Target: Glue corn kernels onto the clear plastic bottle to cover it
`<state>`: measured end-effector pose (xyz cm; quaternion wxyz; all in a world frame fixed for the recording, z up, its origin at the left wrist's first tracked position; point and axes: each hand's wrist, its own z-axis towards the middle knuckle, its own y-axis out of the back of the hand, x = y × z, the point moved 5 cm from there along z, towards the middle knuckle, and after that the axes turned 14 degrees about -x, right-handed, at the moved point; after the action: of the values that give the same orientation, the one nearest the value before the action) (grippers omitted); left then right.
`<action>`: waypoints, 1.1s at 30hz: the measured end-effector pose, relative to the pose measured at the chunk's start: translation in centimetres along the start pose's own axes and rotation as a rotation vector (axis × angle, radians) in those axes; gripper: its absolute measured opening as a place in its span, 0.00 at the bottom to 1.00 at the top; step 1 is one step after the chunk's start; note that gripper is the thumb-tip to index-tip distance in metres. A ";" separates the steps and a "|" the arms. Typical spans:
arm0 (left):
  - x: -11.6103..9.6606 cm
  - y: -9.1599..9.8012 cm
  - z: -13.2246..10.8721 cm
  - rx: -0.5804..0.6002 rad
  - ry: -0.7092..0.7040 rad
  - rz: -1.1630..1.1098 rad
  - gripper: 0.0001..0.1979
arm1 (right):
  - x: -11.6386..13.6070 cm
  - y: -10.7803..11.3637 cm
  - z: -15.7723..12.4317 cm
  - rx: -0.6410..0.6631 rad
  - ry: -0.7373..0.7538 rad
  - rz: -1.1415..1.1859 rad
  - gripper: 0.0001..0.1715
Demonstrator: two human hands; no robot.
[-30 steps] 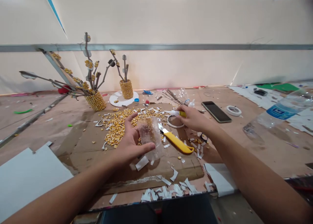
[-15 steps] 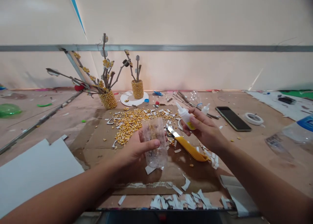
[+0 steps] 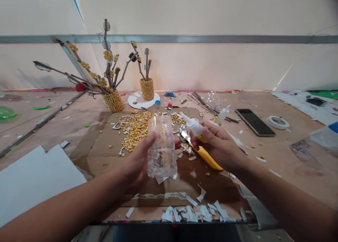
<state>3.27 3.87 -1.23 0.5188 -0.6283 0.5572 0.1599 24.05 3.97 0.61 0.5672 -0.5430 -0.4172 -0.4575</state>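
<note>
My left hand is wrapped around a clear cut plastic bottle piece, held upright above the cardboard sheet. My right hand grips a small white glue bottle with a yellow label, its nozzle pointing left toward the plastic piece. A yellow utility knife lies on the cardboard just under my right hand. A heap of corn kernels is spread behind the plastic piece.
Two corn-covered vases with twig branches, one left and one on a white disc, stand at the back. A phone, a tape roll, a second glue bottle, paper scraps and a white board lie around.
My right hand picked the glue bottle up from the table and brought it close to the plastic piece. My left hand raised the plastic piece a little.
</note>
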 end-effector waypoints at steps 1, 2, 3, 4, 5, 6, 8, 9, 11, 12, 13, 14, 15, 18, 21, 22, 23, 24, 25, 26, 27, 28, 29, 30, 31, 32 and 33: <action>-0.1 0.0 0.0 0.022 0.019 -0.027 0.40 | 0.0 -0.2 -0.1 0.019 -0.012 0.022 0.24; -0.2 0.0 0.0 0.047 0.032 -0.058 0.42 | 0.0 -0.3 -0.2 0.029 -0.022 0.043 0.24; -0.4 -0.1 0.1 0.068 0.038 -0.096 0.43 | 0.0 -0.4 -0.2 0.033 -0.034 0.064 0.23; -0.6 -0.1 0.2 0.079 0.037 -0.140 0.43 | 0.0 -0.5 -0.2 0.032 -0.049 0.084 0.23; -0.8 -0.1 0.2 0.080 0.036 -0.183 0.42 | 0.0 -0.5 -0.1 0.025 -0.067 0.102 0.23; -0.9 -0.2 0.3 0.073 0.036 -0.219 0.41 | -0.1 -0.4 0.0 0.016 -0.085 0.121 0.24; -1.1 -0.2 0.4 0.045 0.036 -0.268 0.40 | -0.3 -0.3 0.2 -0.013 -0.126 0.162 0.26; -1.2 -0.3 0.4 0.029 0.034 -0.281 0.40 | -0.4 -0.2 0.3 -0.032 -0.148 0.180 0.27; -1.4 -0.3 0.3 0.006 0.034 -0.290 0.37 | -0.7 0.0 0.4 -0.071 -0.185 0.200 0.29; -1.5 -0.3 0.3 0.001 0.032 -0.290 0.36 | -0.8 0.1 0.4 -0.087 -0.199 0.203 0.29; -1.6 -0.2 0.3 0.000 0.027 -0.291 0.35 | -0.9 0.1 0.5 -0.097 -0.208 0.204 0.29; -1.7 -0.2 0.3 0.004 0.022 -0.292 0.34 | -1.0 0.1 0.5 -0.099 -0.214 0.204 0.29; -1.8 -0.2 0.3 0.013 0.017 -0.296 0.33 | -1.0 0.1 0.4 -0.095 -0.218 0.206 0.29; -2.0 -0.2 0.2 0.026 0.001 -0.303 0.31 | -1.3 -0.2 0.2 -0.052 -0.239 0.200 0.29; -2.1 -0.3 0.0 0.026 -0.029 -0.279 0.30 | -1.9 -0.5 0.0 -0.043 -0.270 0.168 0.28; -2.2 -0.4 -0.1 0.027 -0.039 -0.270 0.30 | -2.0 -0.5 -0.1 -0.051 -0.271 0.145 0.26; -2.2 -0.5 -0.2 0.033 -0.051 -0.267 0.30 | -2.2 -0.6 -0.2 -0.058 -0.270 0.121 0.25; -2.2 -0.6 -0.2 0.041 -0.060 -0.267 0.30 | -2.4 -0.8 -0.3 -0.058 -0.271 0.095 0.25; -2.3 -0.7 -0.3 0.050 -0.066 -0.270 0.30 | -2.5 -1.1 -0.5 -0.050 -0.276 0.070 0.27; -2.3 -0.8 -0.4 0.060 -0.072 -0.274 0.30 | -2.7 -1.4 -0.8 -0.043 -0.285 0.054 0.29; -2.4 -0.9 -0.5 0.067 -0.074 -0.279 0.30 | -2.9 -1.8 -1.1 -0.039 -0.300 0.051 0.31; -2.4 -1.0 -0.6 0.073 -0.075 -0.281 0.30 | -3.0 -2.2 -1.4 -0.037 -0.321 0.058 0.34; -2.5 -1.2 -0.7 0.079 -0.076 -0.281 0.29 | -3.2 -2.5 -1.7 -0.045 -0.339 0.080 0.36; -2.5 -1.3 -0.7 0.084 -0.077 -0.279 0.29 | -3.3 -2.9 -2.1 -0.057 -0.357 0.107 0.38; -2.6 -1.5 -0.8 0.089 -0.080 -0.273 0.29 | -3.4 -3.2 -2.4 -0.066 -0.379 0.133 0.39; -2.7 -1.7 -0.9 0.094 -0.085 -0.264 0.29 | -3.5 -3.4 -2.6 -0.081 -0.391 0.151 0.40; -2.7 -1.8 -1.0 0.097 -0.090 -0.253 0.30 | -3.7 -3.6 -2.8 -0.090 -0.404 0.157 0.40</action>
<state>3.60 4.24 2.17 0.5891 -0.6599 0.4568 0.0945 19.63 1.45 -2.27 0.4814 -0.6791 -0.4580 -0.3120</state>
